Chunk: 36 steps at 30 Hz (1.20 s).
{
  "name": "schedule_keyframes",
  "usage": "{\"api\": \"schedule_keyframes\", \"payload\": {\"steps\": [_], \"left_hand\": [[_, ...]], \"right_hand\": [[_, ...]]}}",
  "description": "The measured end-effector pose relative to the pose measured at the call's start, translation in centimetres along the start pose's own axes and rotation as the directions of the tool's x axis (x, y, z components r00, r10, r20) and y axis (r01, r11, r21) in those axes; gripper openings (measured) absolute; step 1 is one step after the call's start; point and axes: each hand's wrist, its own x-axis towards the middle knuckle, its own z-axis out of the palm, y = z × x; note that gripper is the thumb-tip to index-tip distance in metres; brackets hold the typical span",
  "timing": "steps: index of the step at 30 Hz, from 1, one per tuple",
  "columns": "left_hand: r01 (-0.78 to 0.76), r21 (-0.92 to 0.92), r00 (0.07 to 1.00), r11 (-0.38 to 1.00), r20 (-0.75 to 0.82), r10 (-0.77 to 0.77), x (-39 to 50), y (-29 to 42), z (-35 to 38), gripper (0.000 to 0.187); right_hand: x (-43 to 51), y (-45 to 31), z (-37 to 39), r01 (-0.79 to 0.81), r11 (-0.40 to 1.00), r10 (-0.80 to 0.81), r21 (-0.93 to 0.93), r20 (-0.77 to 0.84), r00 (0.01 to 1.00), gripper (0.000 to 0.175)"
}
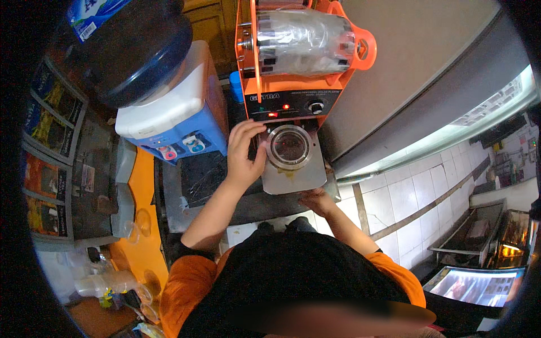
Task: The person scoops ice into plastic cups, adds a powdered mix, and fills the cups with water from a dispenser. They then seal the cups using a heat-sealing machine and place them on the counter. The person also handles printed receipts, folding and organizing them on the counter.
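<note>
An orange cup sealing machine (291, 80) of the Getra brand stands before me, with red lights and a round knob on its black panel. Its metal tray (296, 179) is drawn out towards me and carries a yellowish smear. In the tray's round holder (270, 157) sits a clear plastic cup (290, 145); its contents look dark. My left hand (245, 154) is at the tray's left side, fingers extended and thumb beside the holder, with nothing seen in its grasp. Below the tray's front edge is my right hand (318, 200), its fingers partly hidden, so its hold is unclear.
A roll of clear film (304, 42) is mounted on the machine. To the left stands a blue and white water dispenser (177, 122) with a large bottle (148, 63). A large grey cabinet (401, 76) borders the right side. Plastic cups (107, 283) lie at lower left.
</note>
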Motion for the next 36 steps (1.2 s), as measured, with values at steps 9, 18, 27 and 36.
{"api": "schedule_keyframes", "payload": {"steps": [9,18,27,36], "left_hand": [[0.252,0.243,0.851,0.937,0.405,-0.334,-3.1,-2.3,5.9,0.099],[0.512,-0.236,0.859,0.826,0.124,-0.497,-2.7,0.0,7.2,0.094],[0.341,-0.539,0.735,0.77,-0.358,-0.576,-11.5,11.8,-2.0,0.107],[0.77,-0.154,0.284,0.619,-0.786,-0.549,-32.0,27.1,-5.5,0.115]], "right_hand": [[10.8,-4.1,-1.3,0.276,0.029,-0.617,-0.961,0.2,0.761,0.027],[8.9,-5.1,0.1,0.405,0.239,-0.397,-0.882,0.292,0.87,0.019],[1.6,-6.4,1.2,0.448,0.794,-0.311,-0.411,0.359,0.88,0.03],[15.0,-11.3,1.8,0.359,0.932,-0.359,-0.042,0.016,0.933,0.025]]}}
